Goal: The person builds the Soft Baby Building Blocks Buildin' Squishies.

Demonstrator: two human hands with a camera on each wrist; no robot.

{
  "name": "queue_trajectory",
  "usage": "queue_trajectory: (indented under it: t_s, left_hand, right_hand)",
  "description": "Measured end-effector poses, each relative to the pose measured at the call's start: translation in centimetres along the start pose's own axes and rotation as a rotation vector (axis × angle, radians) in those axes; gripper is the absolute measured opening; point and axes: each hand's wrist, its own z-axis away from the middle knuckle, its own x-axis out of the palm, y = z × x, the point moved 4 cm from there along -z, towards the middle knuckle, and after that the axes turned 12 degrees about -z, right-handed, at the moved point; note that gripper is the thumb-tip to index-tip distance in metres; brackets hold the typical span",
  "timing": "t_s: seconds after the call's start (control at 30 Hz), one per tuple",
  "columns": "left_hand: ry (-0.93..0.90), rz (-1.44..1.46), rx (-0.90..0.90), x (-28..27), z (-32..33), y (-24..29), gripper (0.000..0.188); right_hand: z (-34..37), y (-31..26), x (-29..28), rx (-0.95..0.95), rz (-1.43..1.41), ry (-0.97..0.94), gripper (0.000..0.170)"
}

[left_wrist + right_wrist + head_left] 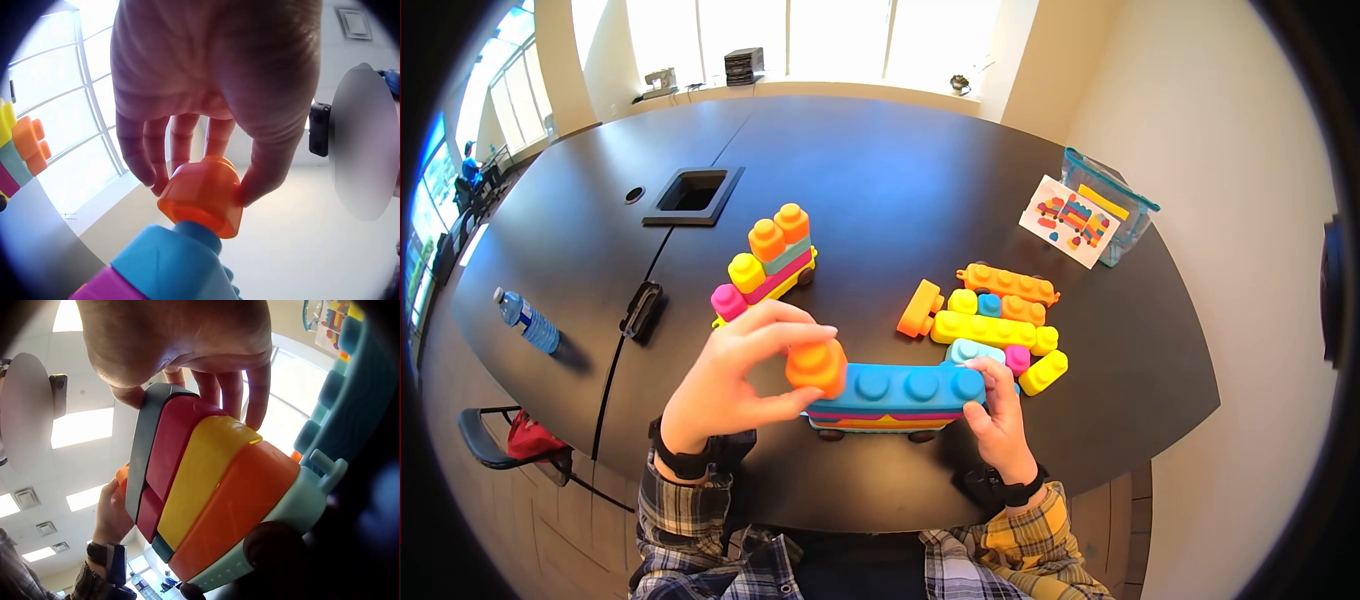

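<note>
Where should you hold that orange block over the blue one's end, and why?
Probably pinch the orange block by its near and far walls, coming from the left: the blue block's other studs lie to the right. Its hollow underside faces a stud, so should stay uncovered.

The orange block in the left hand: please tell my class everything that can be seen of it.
The orange block is small and chunky, in smooth, slightly shiny material that looks like plastic. It has a rounded stud on top and a hollow underside. The left hand pinches it between thumb and fingers, above the table. Its open underside faces the end stud of the long blue block; whether it is pressed fully on cannot be told.
</note>
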Motion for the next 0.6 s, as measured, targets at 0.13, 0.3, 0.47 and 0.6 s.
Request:
queue_trajectory:
  t_s: [0.13,0.3,0.47,0.6]
  left_hand:
    - [-0.018,0.006,-0.048,1.3,0.8,0.1,0.054]
    - [0.002,-0.023,-0.042,1.5,1.4,0.3,0.058]
    - [-0.004,0.007,-0.077,2.3,2.5,0.4,0.080]
    - [-0.199,0.104,-0.356,5.4,6.2,-2.2,0.090]
  right_hand:
    - [0.0,-0.2,0.0,0.009,0.005,0.022,0.054]
    - [0.0,-0.1,0.0,0.007,0.010,0.021,0.054]
    - [-0.1,-0.6,-0.4,0.045,-0.030,0.022,0.058]
    - [-1.0,-1.9,-1.5,0.217,0.115,-0.151,0.065]
